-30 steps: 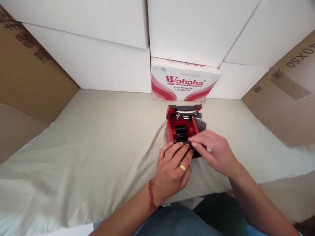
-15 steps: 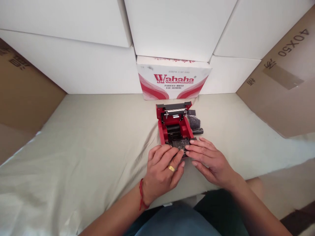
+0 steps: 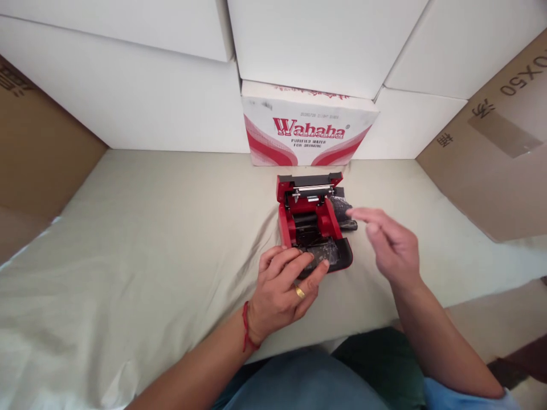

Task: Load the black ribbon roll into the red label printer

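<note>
A red and black printer (image 3: 282, 225) stands on the cloth with its lid raised and a dark roller inside. A dark, crinkled piece of film (image 3: 318, 252) lies over its front ledge. My left hand (image 3: 284, 282), wearing a ring and a red string bracelet, holds this film down with bent fingers; its thumb is mostly hidden. To the printer's right, my right hand (image 3: 393, 247) is raised with index finger stretched out and thumb apart, nothing visible in it. The fingertip is nearest a crumpled dark film bundle (image 3: 341, 209), and whether they touch I cannot tell.
Behind the printer stands a white and red Wahaha water carton (image 3: 311, 128), against large white boxes (image 3: 325, 42). Brown cardboard boxes flank the surface at left (image 3: 38, 154) and right (image 3: 491, 176). A pale cloth (image 3: 171, 228) with creases covers the surface.
My right hand has left the film on the printer's front and moved right and away from me, towards the dark bundle. My left hand stays on the film. The view has shifted slightly.
</note>
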The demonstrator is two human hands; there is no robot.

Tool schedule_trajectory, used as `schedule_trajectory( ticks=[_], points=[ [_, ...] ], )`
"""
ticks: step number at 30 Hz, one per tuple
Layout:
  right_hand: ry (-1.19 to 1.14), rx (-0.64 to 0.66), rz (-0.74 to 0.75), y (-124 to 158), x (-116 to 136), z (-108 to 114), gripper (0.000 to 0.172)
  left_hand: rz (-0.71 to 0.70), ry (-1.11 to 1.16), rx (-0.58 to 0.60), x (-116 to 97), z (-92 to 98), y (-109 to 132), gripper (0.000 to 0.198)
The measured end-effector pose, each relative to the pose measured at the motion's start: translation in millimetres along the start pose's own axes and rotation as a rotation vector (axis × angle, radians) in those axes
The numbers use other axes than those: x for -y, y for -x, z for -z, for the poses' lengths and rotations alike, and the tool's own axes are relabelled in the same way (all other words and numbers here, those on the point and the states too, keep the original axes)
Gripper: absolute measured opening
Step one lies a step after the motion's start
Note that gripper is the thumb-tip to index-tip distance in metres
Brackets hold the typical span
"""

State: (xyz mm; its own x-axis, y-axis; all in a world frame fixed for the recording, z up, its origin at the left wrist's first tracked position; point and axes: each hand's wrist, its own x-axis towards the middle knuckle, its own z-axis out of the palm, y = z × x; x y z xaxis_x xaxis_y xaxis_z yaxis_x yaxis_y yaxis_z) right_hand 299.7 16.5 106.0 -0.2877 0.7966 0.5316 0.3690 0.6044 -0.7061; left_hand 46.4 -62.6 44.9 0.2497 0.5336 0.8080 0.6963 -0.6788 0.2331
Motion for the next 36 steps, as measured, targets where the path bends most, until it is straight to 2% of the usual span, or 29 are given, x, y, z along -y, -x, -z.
schedule_trajectory(
  ticks=[2,4,7,10,14,18,25,27,30,33,36],
  points=[
    [0.002,-0.175,-0.089,-22,-12,-6,0.032,0.004,-0.029,0.008,-1,-0.2,0,0.036],
    [-0.024,-0.217,-0.092,-46,-25,-14,0.043,0.007,-0.048,0.015,-3,-0.4,1,0.037],
    [-0.103,-0.125,-0.068,-77,-35,-27,0.058,0.009,-0.06,0.007,-5,-1.0,2,0.038],
    [-0.119,-0.02,-0.066,-90,-27,-36,0.055,0.016,-0.064,0.006,-6,-1.9,4,0.037],
    [-0.05,0.004,-0.027,-77,-7,-34,0.055,0.02,-0.056,-0.007,-7,-3.1,7,0.039],
    [0.003,-0.002,0.023,-47,3,-25,0.042,0.011,-0.042,-0.003,-6,-3.0,7,0.039],
    [0.173,0.042,0.19,9,-7,-24,0.044,0.019,-0.051,-0.01,-8,-4.3,4,0.035],
    [0.214,0.045,0.218,16,-8,-26,0.043,0.014,-0.037,-0.009,-7,-4.6,5,0.037],
    [0.247,0.05,0.184,17,-9,-27,0.04,0.028,0.07,-0.04,-2,-4.1,7,0.04],
    [0.268,0.047,0.11,14,-9,-28,0.037,0.182,0.237,-0.129,12,-4.7,11,0.048],
    [0.211,0.016,0.025,15,-8,-31,0.037,0.56,0.465,-0.152,32,-11.7,17,0.051]
  ],
)
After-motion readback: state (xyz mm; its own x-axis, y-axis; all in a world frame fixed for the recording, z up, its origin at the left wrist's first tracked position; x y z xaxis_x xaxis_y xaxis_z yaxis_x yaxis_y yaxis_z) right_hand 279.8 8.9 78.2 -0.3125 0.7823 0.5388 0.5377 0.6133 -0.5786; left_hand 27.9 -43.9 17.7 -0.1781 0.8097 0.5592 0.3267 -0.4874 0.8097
